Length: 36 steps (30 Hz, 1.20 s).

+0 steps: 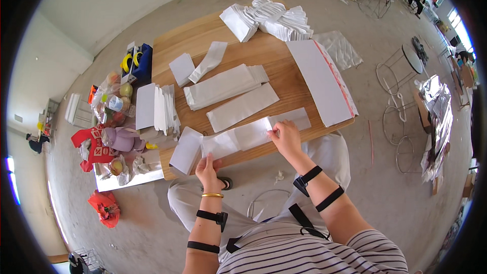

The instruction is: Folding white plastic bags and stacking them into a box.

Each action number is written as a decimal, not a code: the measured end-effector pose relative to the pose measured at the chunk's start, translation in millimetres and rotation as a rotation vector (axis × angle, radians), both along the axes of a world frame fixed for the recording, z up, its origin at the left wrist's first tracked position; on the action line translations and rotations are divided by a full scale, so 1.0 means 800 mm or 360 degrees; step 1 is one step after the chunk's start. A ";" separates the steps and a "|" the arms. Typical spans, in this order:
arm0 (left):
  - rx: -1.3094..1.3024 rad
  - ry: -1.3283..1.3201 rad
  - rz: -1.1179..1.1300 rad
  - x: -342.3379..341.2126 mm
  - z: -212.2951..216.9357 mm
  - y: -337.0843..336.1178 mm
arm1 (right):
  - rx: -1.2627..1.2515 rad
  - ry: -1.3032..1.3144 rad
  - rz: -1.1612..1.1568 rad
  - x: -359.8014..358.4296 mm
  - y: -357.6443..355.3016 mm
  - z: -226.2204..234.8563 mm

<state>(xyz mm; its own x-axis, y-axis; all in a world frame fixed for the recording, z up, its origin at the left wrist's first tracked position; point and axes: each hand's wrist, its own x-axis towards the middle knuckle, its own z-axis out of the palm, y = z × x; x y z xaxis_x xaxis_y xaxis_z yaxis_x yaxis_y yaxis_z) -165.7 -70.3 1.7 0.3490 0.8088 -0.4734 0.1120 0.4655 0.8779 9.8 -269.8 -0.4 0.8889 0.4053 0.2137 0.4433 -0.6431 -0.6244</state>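
Along the near edge of the table lies a long, thin white plastic sleeve [238, 139], partly see-through. My left hand [207, 172] pinches its left end at the table edge, thumb on top. Further right, my right hand [286, 137] is closed on it with thumb and fingers, at a folded bright edge. Beyond my right fingers a flat white strip [299, 116] reaches on along the table. Beside the sleeve's left end sits a white folded card [185, 151]. Just behind are a single flat white sleeve [243, 106] and a stack of similar sleeves [223, 87].
Bundles of white sleeves [274, 20] lie at the table's far edge. A white box [322, 81] stands right, upright white cards [157, 106] left. Left of the table are a blue tape dispenser [143, 63], bagged fruit [115, 91] and a red bag [96, 144]. Wire stools [398, 71] stand right.
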 end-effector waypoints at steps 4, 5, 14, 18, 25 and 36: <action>0.0081 0.0084 -0.0195 -0.007 -0.002 0.009 | -0.0064 -0.0033 -0.0035 0.003 -0.001 -0.008; 0.0129 0.0143 -0.0250 -0.009 -0.001 0.011 | -0.0091 -0.0050 -0.0041 0.004 -0.001 -0.009; 0.0168 0.0239 -0.0207 -0.021 0.008 0.014 | -0.0152 -0.0054 -0.0055 0.005 -0.001 -0.004; 0.0197 0.0150 0.0006 -0.027 0.005 0.018 | 0.0019 0.0014 -0.0082 0.008 -0.007 0.008; 0.1755 -0.0151 -0.1017 0.025 0.083 -0.059 | -0.0039 -0.0384 -0.0343 0.028 -0.081 -0.002; 0.2458 0.0435 -0.2084 0.137 0.008 -0.119 | -0.0297 -0.0004 -0.0571 0.047 -0.091 -0.030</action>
<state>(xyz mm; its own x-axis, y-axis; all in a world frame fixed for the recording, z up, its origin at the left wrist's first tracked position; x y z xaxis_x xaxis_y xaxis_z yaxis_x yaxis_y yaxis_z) -56.0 -165.3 7.7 0.9891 -0.1171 0.0888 -0.1380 -0.9476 0.2881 47.5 -342.4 -24.1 0.9806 0.1013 0.1680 0.1713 -0.8597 -0.4813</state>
